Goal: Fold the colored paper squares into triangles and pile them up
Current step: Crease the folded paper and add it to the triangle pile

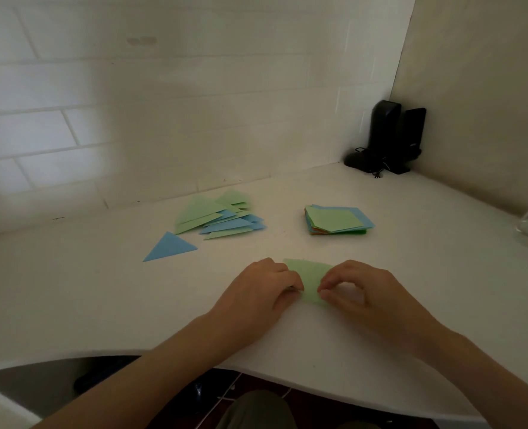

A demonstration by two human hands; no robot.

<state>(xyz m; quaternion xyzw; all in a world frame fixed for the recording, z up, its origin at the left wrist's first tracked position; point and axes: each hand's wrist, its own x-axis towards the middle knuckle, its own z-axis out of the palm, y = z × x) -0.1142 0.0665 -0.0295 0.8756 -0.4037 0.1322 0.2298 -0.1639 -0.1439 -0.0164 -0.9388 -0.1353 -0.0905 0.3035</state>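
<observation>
I have the white counter point(380, 305) under me, and everything on it is thin coloured paper: light, limp, easy to slide on this smooth top and easy to crease in the wrong place. Well beyond my fingers, up and to the left, lies the loose pile of folded triangles point(216, 216), green and blue, with one blue triangle point(170, 245) lying apart, nearer me than the pile. Beyond my fingers to the right sits the stack of unfolded squares point(338, 220), a green sheet on top.

Between my two hands is the green sheet point(311, 278) I am working, flat on the counter. My left hand point(262, 292) has its fingers curled in, fingertips pressing or pinching the sheet's left edge; I cannot tell which. My right hand point(361, 292) pinches the right edge between thumb and forefinger, the other fingers arched loosely above the counter.

I judge the corners are the places to hold: light pinches, one hand pinning so the sheet does not skate, then a firm fingertip run along the fold.
</observation>
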